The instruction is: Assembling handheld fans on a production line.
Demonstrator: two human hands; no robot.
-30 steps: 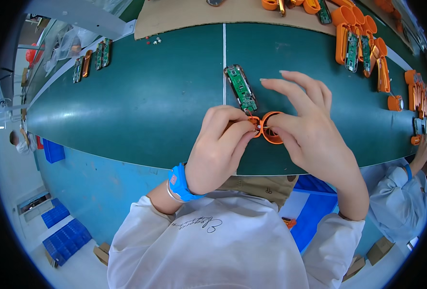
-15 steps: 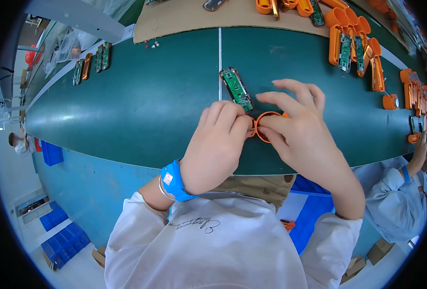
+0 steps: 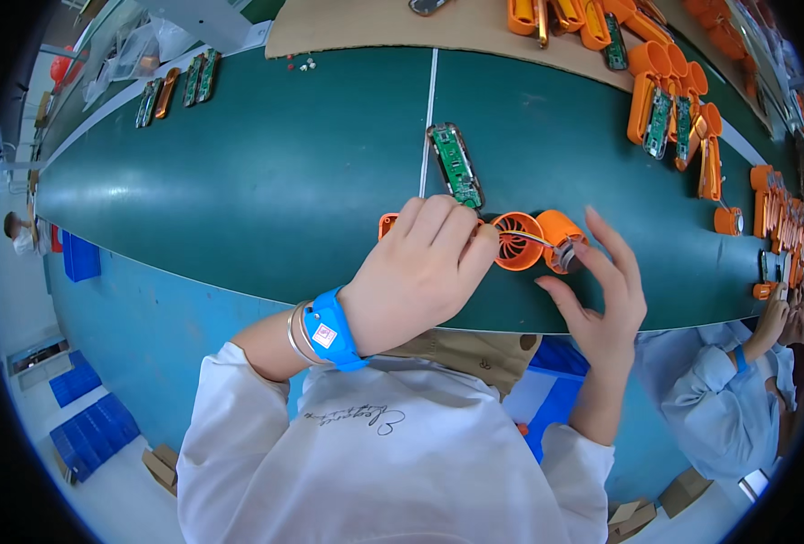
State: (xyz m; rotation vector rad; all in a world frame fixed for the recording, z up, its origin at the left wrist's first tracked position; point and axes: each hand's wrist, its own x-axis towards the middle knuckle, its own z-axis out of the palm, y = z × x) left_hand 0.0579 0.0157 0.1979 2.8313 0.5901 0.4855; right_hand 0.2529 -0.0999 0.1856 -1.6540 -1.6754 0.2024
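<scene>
My left hand (image 3: 420, 272) is closed over the handle of an orange fan housing (image 3: 387, 225), whose handle end shows past my knuckles. The housing's round, slotted head (image 3: 511, 264) sticks out beyond my thumb. Thin wires (image 3: 531, 237) run from under my left fingers across this head to a grey metal motor (image 3: 566, 255) in a second round orange shell (image 3: 558, 223). Beside that shell is my right hand (image 3: 606, 295), thumb and fingers apart, one fingertip at the motor's edge. Just beyond my left hand lies a green circuit board (image 3: 457, 168) in a dark case.
Orange housings (image 3: 642, 107) with boards line the far right. More boards (image 3: 200, 76) lie far left, near small loose parts (image 3: 304, 64). Brown cardboard (image 3: 366, 25) covers the back. At the right edge, another person's hands (image 3: 776, 313) work beside orange parts.
My right hand has drawn back from the round head, lower and to the right, fingers wider apart. The second shell with its motor and the wires now show. My left hand stays on the housing.
</scene>
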